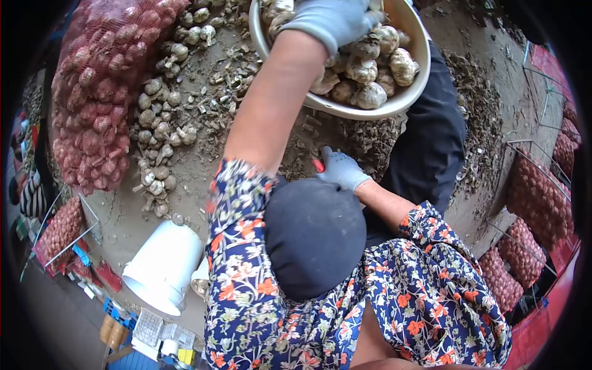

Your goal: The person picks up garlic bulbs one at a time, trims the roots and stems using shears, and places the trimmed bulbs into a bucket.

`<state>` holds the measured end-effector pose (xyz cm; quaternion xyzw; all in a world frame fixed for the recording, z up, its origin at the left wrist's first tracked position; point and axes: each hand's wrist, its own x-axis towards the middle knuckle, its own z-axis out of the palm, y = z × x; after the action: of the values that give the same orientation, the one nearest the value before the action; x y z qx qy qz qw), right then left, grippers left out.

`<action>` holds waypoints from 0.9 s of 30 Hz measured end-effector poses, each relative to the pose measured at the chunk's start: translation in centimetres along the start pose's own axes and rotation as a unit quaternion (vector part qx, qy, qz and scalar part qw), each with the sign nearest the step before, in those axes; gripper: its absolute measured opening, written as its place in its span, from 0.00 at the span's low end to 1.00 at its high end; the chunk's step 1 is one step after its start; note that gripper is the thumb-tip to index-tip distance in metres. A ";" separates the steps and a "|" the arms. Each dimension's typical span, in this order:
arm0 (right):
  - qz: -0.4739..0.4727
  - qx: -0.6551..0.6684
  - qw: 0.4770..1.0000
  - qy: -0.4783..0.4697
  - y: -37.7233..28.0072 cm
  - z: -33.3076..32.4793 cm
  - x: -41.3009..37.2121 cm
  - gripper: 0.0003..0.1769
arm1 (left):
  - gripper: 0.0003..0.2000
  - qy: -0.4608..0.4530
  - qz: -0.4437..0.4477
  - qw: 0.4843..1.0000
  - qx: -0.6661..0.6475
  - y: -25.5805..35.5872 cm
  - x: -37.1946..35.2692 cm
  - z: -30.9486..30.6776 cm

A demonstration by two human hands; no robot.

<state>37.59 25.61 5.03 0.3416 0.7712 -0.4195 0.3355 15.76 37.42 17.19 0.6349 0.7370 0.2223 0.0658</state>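
Observation:
My left hand (336, 23), in a grey-white glove, reaches into a wide cream basin (394, 113) at the top. Its fingers curl over garlic bulbs, and the frame edge cuts off part of the hand. Dry-skinned garlic bulbs (362, 69) lie heaped in the basin. Lower down, my gloved right hand (343, 169) is closed around a tool with a red handle (318, 165); the rest of that tool is hidden. This hand rests between my dark-clad legs, near the knee (314, 240) and below the basin.
A full red mesh sack of garlic (102, 92) stands at left, beside a strip of loose bulbs (163, 129). A white bucket (163, 265) lies tipped at lower left. Dry trimmings (481, 92) litter the ground. More filled sacks (539, 197) stand at right among metal frames.

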 end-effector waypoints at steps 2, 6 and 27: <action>-0.013 0.000 1.000 -0.008 0.7 0.3 -0.2 0.27 | 0.22 0.196 0.081 0.977 -0.012 -1.5 -0.7 3.8; -0.036 -0.014 0.999 -0.015 1.6 1.3 0.7 0.25 | 0.11 0.425 0.158 0.890 -0.041 -3.5 -7.0 2.0; -0.094 -0.064 0.993 0.002 -6.6 2.1 3.5 0.22 | 0.30 0.299 -0.501 0.712 -0.390 -21.0 -35.7 10.0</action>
<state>30.90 21.89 4.10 0.2461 0.8260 -0.3985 0.3137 7.12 3.42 -6.99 -0.0097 0.7762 0.6026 0.1851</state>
